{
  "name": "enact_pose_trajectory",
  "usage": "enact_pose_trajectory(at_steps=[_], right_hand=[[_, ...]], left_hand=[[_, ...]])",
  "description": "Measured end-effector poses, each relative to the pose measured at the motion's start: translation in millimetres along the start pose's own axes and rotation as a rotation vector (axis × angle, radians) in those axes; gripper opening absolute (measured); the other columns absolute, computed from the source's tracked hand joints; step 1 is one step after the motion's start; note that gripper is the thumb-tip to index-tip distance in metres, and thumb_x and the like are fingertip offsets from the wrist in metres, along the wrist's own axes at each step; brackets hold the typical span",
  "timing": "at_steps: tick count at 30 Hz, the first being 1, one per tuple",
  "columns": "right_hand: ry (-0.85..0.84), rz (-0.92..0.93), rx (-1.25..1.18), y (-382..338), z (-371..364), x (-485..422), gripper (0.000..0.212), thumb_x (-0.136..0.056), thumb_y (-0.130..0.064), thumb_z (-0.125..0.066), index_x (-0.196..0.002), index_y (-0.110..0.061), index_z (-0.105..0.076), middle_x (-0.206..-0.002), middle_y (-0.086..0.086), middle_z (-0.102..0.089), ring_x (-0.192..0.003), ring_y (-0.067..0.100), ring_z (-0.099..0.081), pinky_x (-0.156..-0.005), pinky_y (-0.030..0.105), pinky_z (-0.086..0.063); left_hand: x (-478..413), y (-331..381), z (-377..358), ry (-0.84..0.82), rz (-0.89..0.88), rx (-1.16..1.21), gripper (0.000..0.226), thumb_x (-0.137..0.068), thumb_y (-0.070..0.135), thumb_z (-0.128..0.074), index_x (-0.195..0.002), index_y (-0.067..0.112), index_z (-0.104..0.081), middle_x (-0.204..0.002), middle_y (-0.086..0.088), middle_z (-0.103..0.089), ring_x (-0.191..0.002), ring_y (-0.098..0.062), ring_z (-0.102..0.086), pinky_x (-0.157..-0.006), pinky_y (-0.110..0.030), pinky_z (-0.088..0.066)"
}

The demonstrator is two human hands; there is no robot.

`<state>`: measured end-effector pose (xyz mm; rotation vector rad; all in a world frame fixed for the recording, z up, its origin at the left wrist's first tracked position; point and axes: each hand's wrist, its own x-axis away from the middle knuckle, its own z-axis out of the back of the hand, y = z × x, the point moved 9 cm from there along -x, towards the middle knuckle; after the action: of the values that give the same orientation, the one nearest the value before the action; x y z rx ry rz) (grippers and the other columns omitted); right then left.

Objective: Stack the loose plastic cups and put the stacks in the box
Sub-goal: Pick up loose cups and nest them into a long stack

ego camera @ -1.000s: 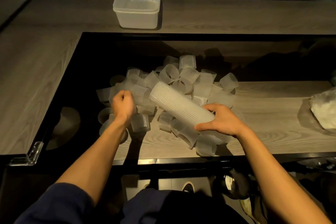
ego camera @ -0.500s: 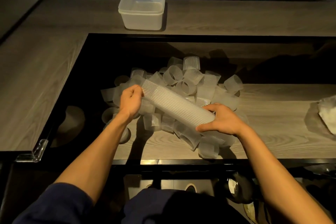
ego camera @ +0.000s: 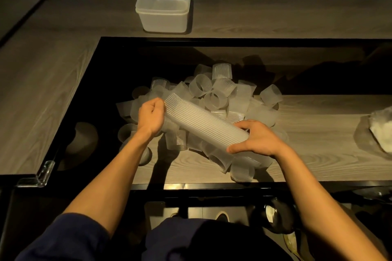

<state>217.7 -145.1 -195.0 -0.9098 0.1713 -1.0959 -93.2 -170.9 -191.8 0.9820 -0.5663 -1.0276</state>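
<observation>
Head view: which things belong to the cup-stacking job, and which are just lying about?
Job: cup stack, held between the right hand and left hand; loose cups heaped beneath; box on the far counter.
Lying about: crumpled clear plastic at right; clear corner guard at near left.

**Operator's dress and visible parts, head view**

From my station I record two hands and two forearms. The left hand (ego camera: 151, 117) and the right hand (ego camera: 259, 141) are bare. The left forearm (ego camera: 110, 176) is uncovered from the wrist up to a dark navy sleeve (ego camera: 63, 237), which ends near the elbow; I cannot tell whether it is rolled or cut short. Its cloth looks soft and matte, with loose folds at the hem. The right forearm (ego camera: 318, 197) is uncovered to the frame edge. At bottom centre a dark navy garment (ego camera: 191, 239) covers the torso, rumpled, matching the sleeve in tone
</observation>
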Motion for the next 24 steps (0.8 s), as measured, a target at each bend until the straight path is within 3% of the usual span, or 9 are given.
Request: enact_pose_trajectory(at_steps=[6, 10, 13, 15, 18, 24], right_hand=[[0.058, -0.001, 0.005, -5.0, 4.1, 1.3, 0.063, -0.063, -0.039, -0.095, -0.119, -0.025, -0.069, -0.110, -0.006, -0.062, -0.102, 0.010, -0.057, -0.081, 0.028, -0.053], [0.118, -0.030, -0.007, 1.3, 13.4, 8.2, 0.061, -0.063, -0.038, -0.095, -0.116, -0.025, -0.069, -0.108, -0.007, -0.059, -0.102, 0.013, -0.057, -0.083, 0.031, -0.053], [0.189, -0.061, 0.005, 6.0, 22.2, 16.6, 0.058, -0.066, -0.037, -0.093, -0.115, -0.021, -0.068, -0.104, -0.009, -0.057, -0.100, 0.015, -0.055, -0.085, 0.035, -0.053], [0.211, -0.082, 0.026, 11.4, 26.2, 22.5, 0.058, -0.066, -0.038, -0.093, -0.116, -0.019, -0.069, -0.106, -0.004, -0.058, -0.100, 0.016, -0.056, -0.086, 0.038, -0.054], [0.207, -0.106, 0.015, 19.8, 28.6, 33.2, 0.058, -0.068, -0.037, -0.092, -0.117, -0.019, -0.068, -0.106, -0.003, -0.059, -0.098, 0.014, -0.055, -0.086, 0.039, -0.055], [0.221, -0.154, -0.039, 35.3, 31.4, 56.3, 0.058, -0.066, -0.036, -0.094, -0.117, -0.020, -0.070, -0.109, -0.007, -0.064, -0.098, 0.006, -0.058, -0.084, 0.034, -0.054]], left_hand=[[13.6, 17.1, -26.1, -0.155, -0.056, 0.059, 0.040, -0.104, 0.011, -0.036, -0.070, 0.025, -0.051, -0.076, 0.005, -0.050, -0.068, -0.008, -0.043, -0.064, -0.028, -0.035], [19.7, 6.6, -35.2, -0.158, -0.003, 0.093, 0.025, -0.106, 0.019, -0.037, -0.107, 0.024, -0.061, -0.109, -0.001, -0.058, -0.078, -0.010, -0.054, -0.071, -0.026, -0.043], [26.2, -10.9, -54.5, -0.238, -0.031, -0.163, 0.020, -0.100, 0.018, -0.054, -0.120, 0.017, -0.059, -0.115, -0.004, -0.059, -0.094, -0.013, -0.056, -0.082, -0.025, -0.048], [31.6, -18.7, -74.1, -0.334, -0.139, -0.399, 0.035, -0.092, 0.020, -0.067, -0.125, 0.015, -0.058, -0.120, -0.005, -0.058, -0.106, -0.017, -0.056, -0.093, -0.034, -0.051], [43.7, -23.7, -103.9, -0.483, -0.250, -0.604, 0.055, -0.084, 0.023, -0.074, -0.135, 0.018, -0.053, -0.135, -0.006, -0.056, -0.126, -0.024, -0.051, -0.107, -0.044, -0.045], [50.6, -32.5, -134.8, -0.597, -0.243, -0.826, 0.074, -0.080, 0.034, -0.079, -0.144, 0.025, -0.043, -0.146, -0.002, -0.050, -0.138, -0.024, -0.041, -0.110, -0.047, -0.034]])
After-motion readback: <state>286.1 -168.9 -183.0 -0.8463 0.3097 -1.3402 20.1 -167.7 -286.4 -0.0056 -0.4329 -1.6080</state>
